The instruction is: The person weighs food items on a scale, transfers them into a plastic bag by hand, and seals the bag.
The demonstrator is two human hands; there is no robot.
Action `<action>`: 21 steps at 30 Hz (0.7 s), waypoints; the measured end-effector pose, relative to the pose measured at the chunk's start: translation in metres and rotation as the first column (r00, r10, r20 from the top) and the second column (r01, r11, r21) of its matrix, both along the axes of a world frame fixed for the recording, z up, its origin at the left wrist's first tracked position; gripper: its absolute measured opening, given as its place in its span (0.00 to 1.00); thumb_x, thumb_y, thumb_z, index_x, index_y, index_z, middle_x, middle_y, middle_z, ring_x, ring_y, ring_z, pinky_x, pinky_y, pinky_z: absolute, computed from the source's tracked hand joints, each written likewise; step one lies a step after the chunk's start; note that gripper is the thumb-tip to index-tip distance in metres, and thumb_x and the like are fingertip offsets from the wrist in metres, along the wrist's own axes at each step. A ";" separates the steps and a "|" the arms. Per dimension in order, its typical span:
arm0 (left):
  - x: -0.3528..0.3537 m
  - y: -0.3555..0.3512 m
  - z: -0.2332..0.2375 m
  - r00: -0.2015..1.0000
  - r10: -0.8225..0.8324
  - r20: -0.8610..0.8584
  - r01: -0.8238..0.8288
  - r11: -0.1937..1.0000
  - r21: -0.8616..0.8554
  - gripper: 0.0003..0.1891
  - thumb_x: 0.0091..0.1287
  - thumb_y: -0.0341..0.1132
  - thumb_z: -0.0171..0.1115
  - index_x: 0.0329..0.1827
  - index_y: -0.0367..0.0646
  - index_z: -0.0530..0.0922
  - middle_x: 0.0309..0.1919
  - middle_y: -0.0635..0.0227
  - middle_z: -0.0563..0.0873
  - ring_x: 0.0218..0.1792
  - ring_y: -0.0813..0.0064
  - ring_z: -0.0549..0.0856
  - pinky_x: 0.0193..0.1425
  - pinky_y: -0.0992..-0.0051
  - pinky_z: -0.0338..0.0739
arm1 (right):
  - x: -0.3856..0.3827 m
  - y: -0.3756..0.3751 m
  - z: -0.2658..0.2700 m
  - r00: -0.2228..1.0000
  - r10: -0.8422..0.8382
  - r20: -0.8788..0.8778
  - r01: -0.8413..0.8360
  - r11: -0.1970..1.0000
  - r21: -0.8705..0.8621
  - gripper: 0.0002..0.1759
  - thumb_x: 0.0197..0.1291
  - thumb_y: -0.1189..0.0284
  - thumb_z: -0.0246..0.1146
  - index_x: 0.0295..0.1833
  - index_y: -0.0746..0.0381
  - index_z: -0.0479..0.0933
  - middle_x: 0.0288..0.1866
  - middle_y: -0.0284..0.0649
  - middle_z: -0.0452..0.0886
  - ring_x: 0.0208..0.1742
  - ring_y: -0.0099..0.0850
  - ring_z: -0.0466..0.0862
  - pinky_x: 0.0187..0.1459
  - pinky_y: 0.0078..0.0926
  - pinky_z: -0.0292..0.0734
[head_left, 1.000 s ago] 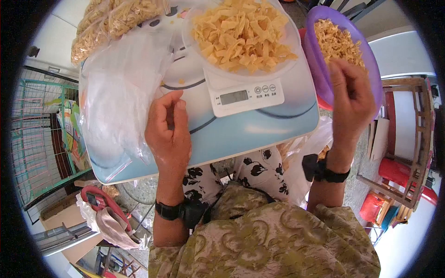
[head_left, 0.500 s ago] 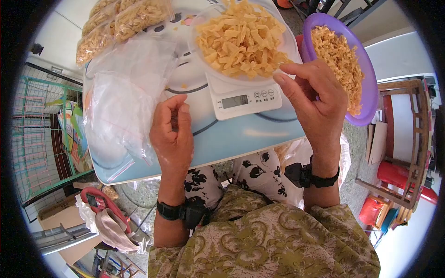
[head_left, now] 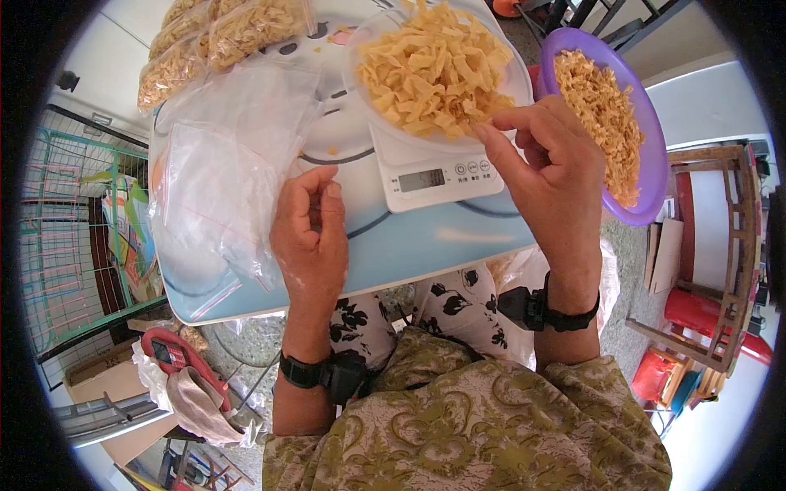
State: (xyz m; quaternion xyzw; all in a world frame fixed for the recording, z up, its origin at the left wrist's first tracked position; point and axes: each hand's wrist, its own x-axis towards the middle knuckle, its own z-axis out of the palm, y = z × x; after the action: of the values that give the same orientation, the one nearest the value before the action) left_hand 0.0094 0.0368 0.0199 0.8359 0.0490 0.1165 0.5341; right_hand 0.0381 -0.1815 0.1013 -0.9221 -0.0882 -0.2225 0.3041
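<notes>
Pinching my right hand (head_left: 544, 176) shut against strips (head_left: 434, 69) above the scale (head_left: 454, 186), can't tell if any held; left hand (head_left: 309, 233) slack, empty, bags (head_left: 217, 180) just beside it.

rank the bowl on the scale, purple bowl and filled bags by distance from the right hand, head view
1. bowl on the scale: right hand fingertips at its near rim
2. purple bowl: just right of the hand
3. filled bags: far top-left corner

Home snack-packing table (head_left: 426, 245): kitchen scale (head_left: 434, 176), zip bags (head_left: 221, 180), bagged chips (head_left: 221, 33).
</notes>
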 end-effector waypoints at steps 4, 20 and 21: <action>0.000 0.000 -0.005 1.000 0.008 -0.016 -0.009 0.998 -0.063 0.10 0.73 0.31 0.60 0.53 0.39 0.81 0.37 0.74 0.82 0.36 0.86 0.77 0.42 0.84 0.73 | -0.001 -0.003 0.000 0.999 0.003 0.054 -0.005 0.999 0.051 0.07 0.54 0.74 0.73 0.36 0.62 0.82 0.26 0.37 0.74 0.27 0.29 0.76 0.26 0.26 0.69; 0.001 0.000 -0.004 1.000 0.019 -0.011 -0.019 1.000 -0.015 0.10 0.73 0.33 0.60 0.52 0.39 0.81 0.37 0.73 0.83 0.36 0.85 0.78 0.41 0.83 0.74 | -0.001 -0.008 -0.006 0.984 -0.024 0.178 -0.069 0.863 0.501 0.07 0.59 0.77 0.73 0.42 0.64 0.83 0.30 0.23 0.73 0.29 0.12 0.68 0.29 0.10 0.62; 0.000 0.000 -0.006 1.000 0.025 -0.009 -0.025 0.999 -0.045 0.10 0.73 0.33 0.61 0.52 0.39 0.81 0.36 0.72 0.83 0.36 0.85 0.78 0.41 0.83 0.74 | -0.005 -0.009 -0.004 0.992 -0.043 0.117 -0.019 0.875 0.484 0.08 0.62 0.78 0.70 0.45 0.65 0.82 0.36 0.26 0.78 0.35 0.13 0.74 0.35 0.09 0.67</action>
State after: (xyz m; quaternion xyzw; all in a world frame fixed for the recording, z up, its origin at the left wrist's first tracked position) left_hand 0.0098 0.0366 0.0136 0.8233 0.0645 0.1185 0.5513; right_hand 0.0336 -0.1901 0.0976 -0.8016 -0.0428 -0.2965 0.5174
